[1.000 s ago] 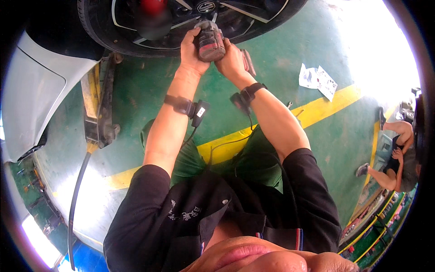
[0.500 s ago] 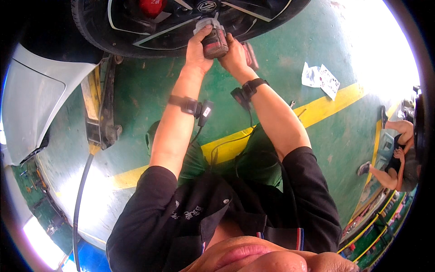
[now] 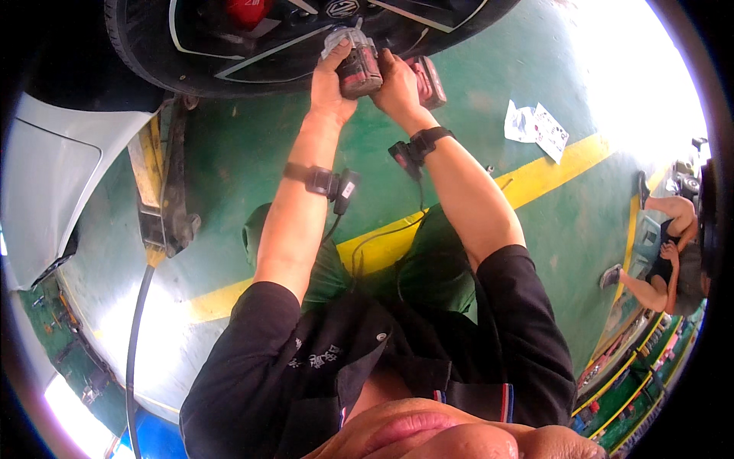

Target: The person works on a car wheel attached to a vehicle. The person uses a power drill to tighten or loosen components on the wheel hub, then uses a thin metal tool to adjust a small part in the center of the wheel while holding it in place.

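Observation:
Both my hands are on a red and grey cordless impact wrench [image 3: 361, 75], its nose pointing into the car wheel [image 3: 138, 50] at the top. My left hand [image 3: 330, 93] is closed round the side of the tool's body, thumb on top. On the other side my right hand [image 3: 397, 90] grips the handle, and the battery [image 3: 430, 81] sticks out to the right of it. The wheel has dark spokes with pale edging, and a red brake caliper [image 3: 248, 11] shows between them. The front end of the wrench against the wheel is hard to make out.
A yellow and black floor jack [image 3: 162, 206] stands left beside the pale car body [image 3: 57, 157], its long handle [image 3: 136, 336] running back. Printed paper [image 3: 549, 134] lies on the green floor to the right. A person [image 3: 673, 256] sits far right near racks [image 3: 634, 382].
The wrench has turned in my hands, so its battery now shows more fully at the right. Both hands stay on it. The wheel and floor have shifted slightly left in view.

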Demonstrator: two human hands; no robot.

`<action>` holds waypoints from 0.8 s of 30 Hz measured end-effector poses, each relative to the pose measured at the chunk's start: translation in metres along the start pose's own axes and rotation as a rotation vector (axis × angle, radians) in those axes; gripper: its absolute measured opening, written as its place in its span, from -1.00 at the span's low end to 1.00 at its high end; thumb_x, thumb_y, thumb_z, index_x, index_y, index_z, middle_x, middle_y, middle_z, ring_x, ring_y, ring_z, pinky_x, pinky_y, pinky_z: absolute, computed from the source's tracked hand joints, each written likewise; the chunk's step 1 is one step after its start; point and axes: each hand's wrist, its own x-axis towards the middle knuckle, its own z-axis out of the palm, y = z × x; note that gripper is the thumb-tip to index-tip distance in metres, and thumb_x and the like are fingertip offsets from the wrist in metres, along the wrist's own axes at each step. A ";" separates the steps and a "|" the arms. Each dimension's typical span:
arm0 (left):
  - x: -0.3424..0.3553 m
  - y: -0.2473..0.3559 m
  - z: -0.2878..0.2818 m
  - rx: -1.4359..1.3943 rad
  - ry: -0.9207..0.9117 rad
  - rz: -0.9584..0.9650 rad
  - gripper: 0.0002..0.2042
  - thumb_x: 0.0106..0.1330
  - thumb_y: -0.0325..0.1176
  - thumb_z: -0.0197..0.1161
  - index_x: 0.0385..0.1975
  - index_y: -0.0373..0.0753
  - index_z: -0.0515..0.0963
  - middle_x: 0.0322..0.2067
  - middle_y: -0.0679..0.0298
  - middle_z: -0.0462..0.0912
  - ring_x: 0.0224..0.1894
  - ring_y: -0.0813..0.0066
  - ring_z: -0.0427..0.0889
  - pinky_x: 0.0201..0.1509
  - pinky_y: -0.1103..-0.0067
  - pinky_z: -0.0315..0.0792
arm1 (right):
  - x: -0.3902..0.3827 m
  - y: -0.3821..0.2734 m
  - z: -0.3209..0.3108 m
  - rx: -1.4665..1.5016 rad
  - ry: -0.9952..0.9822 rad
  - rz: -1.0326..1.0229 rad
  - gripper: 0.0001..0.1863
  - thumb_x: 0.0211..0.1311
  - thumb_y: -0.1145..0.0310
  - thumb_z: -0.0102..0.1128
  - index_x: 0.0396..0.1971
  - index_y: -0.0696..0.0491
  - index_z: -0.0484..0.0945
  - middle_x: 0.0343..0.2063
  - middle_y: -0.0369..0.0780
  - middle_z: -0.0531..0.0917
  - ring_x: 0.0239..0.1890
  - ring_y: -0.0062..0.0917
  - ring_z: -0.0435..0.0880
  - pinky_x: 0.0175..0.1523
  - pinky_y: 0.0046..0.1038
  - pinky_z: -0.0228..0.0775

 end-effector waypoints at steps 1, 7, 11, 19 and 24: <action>0.002 0.000 -0.002 0.017 0.010 0.019 -0.68 0.32 -0.26 0.34 -0.02 -0.28 0.54 -0.16 0.17 0.68 -0.10 0.24 0.69 0.11 0.30 0.57 | -0.001 -0.003 -0.001 0.002 -0.049 0.038 -0.54 -0.06 0.32 0.46 -0.17 0.16 0.46 -0.28 0.09 0.64 -0.15 0.09 0.63 -0.08 -0.02 0.46; 0.008 -0.002 -0.001 0.063 0.006 0.028 -0.60 0.27 -0.37 0.39 0.08 -0.24 0.45 -0.13 0.20 0.64 -0.12 0.27 0.68 0.03 0.33 0.60 | -0.004 0.003 0.000 0.183 -0.033 0.111 -0.55 -0.06 0.35 0.45 -0.16 0.13 0.47 -0.26 0.10 0.65 -0.13 0.10 0.63 -0.07 -0.04 0.47; 0.006 0.004 -0.009 0.031 -0.067 0.004 -0.60 0.30 -0.25 0.37 0.04 -0.31 0.50 -0.09 0.11 0.66 -0.03 0.17 0.68 0.18 0.23 0.55 | -0.002 0.001 0.004 0.053 -0.047 0.064 -0.59 -0.02 0.35 0.40 -0.15 0.12 0.48 -0.26 0.10 0.64 -0.14 0.08 0.64 -0.07 -0.05 0.47; 0.004 0.004 0.005 0.046 0.031 0.045 -0.68 0.36 -0.28 0.31 0.02 -0.30 0.52 -0.08 0.13 0.67 -0.03 0.20 0.67 0.16 0.28 0.54 | 0.000 -0.010 -0.003 0.049 -0.025 0.091 -0.56 0.00 0.33 0.39 -0.10 0.13 0.50 -0.27 0.10 0.65 -0.15 0.08 0.64 -0.06 -0.03 0.47; 0.004 0.003 0.003 0.038 0.007 0.065 -0.65 0.37 -0.30 0.29 0.07 -0.32 0.50 -0.06 0.08 0.66 -0.01 0.13 0.67 0.16 0.25 0.54 | 0.002 -0.005 -0.002 0.050 0.006 0.018 -0.61 0.01 0.34 0.38 -0.17 0.14 0.49 -0.32 0.11 0.64 -0.20 0.11 0.63 -0.12 -0.02 0.46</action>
